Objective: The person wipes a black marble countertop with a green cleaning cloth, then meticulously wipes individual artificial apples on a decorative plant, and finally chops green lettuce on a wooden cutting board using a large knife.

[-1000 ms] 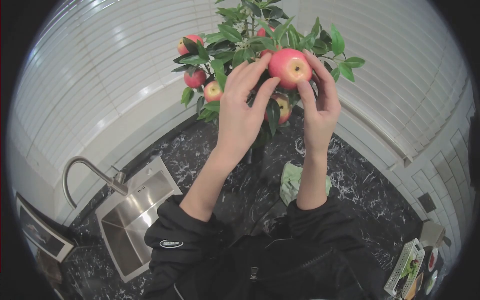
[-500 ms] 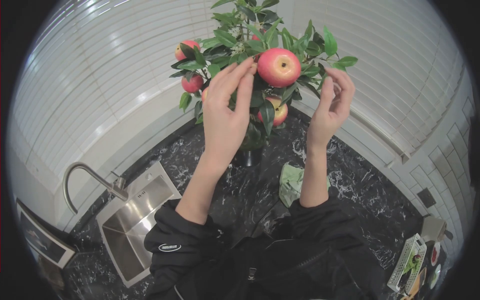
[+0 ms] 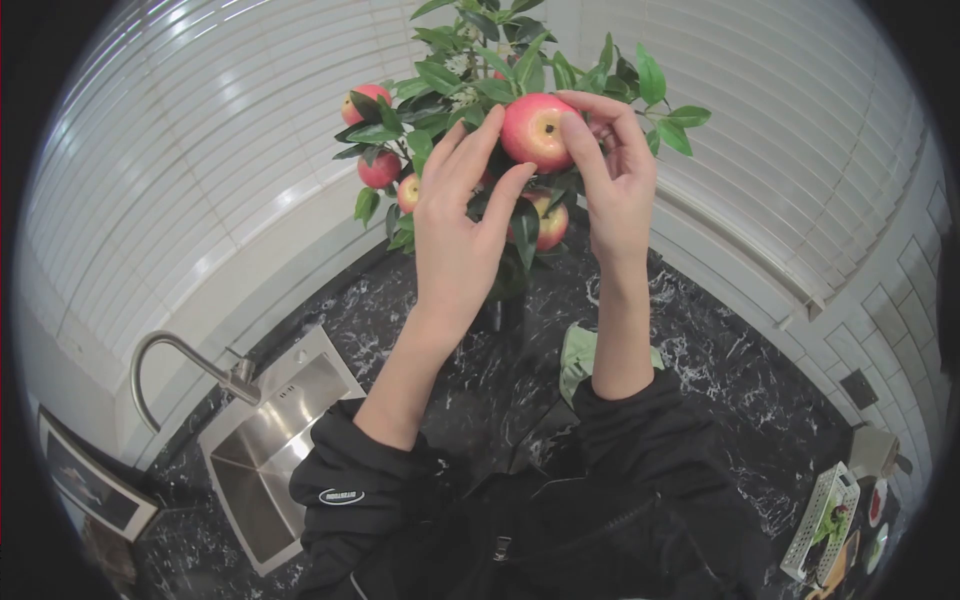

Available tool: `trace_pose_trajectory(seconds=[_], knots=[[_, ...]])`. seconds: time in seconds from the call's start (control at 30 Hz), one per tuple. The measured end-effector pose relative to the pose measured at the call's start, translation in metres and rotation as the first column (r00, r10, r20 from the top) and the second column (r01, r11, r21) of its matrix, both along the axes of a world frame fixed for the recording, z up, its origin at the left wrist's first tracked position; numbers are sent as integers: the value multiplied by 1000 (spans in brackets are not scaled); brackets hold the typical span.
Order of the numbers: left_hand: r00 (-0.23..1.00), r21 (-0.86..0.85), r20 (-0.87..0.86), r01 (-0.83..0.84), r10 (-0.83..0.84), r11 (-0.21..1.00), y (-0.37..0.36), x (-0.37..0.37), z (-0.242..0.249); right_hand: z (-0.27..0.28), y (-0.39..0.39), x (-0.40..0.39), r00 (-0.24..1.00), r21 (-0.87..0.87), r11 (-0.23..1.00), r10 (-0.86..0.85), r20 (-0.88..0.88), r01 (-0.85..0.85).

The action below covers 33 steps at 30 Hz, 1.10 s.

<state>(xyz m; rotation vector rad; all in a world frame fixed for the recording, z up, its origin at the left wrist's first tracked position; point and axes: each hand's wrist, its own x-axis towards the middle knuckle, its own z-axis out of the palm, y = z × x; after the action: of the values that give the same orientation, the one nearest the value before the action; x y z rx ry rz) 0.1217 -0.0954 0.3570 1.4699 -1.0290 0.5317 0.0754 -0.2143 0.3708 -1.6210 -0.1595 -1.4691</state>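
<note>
Above black marbled counter (image 3: 745, 385), the right hand (image 3: 620, 195) clamps an apple (image 3: 530, 132), the left hand (image 3: 455, 230) loosely spread beside it.

Seeing a steel sink (image 3: 240, 490) set into the dark, white-veined bench (image 3: 720, 400) on the left, with a curved faucet (image 3: 235, 381) standing at its edge and a framed picture (image 3: 95, 480) slanting farther left. Finding a crumpled pale green cloth (image 3: 578, 362) lying on the middle stretch, partly hidden. Noticing a white basket (image 3: 812, 515) holding green leaves (image 3: 830, 524) at the lower right, near a grey block (image 3: 873, 450). Looking at white blinds (image 3: 250, 110) spanning the back, and a dark wall plate (image 3: 858, 388) showing among pale bricks (image 3: 905, 330).
</note>
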Motion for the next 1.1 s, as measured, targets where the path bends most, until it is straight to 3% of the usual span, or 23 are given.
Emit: trace_pose_trajectory(seconds=[0.2,0.3,0.4,0.5,0.57,0.6,0.7,0.8,0.9,1.1], knots=[[996,12,-68,51,-50,999,-4,-4,-1,-6,0,-4,994,49,998,23,108,-29],[999,21,6,45,-45,999,-6,-4,-5,-12,-4,-7,991,-44,997,-61,117,66],[978,5,166,-130,127,992,-5,-3,-15,-24,-22,-10,934,0,956,-286,212,293],[948,-182,206,-205,241,962,0,2,-30,-42,-43,-14,860,368,858,-457,227,359],[963,-291,-147,-260,226,921,1,5,-37,-54,-58,-15,872,527,794,-454,183,303],[948,-308,-235,-282,215,909,0,9,-40,-59,-64,-13,876,568,771,-452,167,289],[813,-274,-577,-98,-82,957,-2,23,-50,-67,-76,-1,953,649,742,-291,83,170],[745,-306,-628,33,-228,952,-5,30,-54,-69,-86,19,996,666,743,89,1,-67],[731,-398,-601,77,-324,914,-4,40,-58,-73,-89,37,978,657,747,194,-78,-96],[625,-507,-653,59,-428,860,0,43,-60,-86,-96,47,968,723,655,240,78,-220]])
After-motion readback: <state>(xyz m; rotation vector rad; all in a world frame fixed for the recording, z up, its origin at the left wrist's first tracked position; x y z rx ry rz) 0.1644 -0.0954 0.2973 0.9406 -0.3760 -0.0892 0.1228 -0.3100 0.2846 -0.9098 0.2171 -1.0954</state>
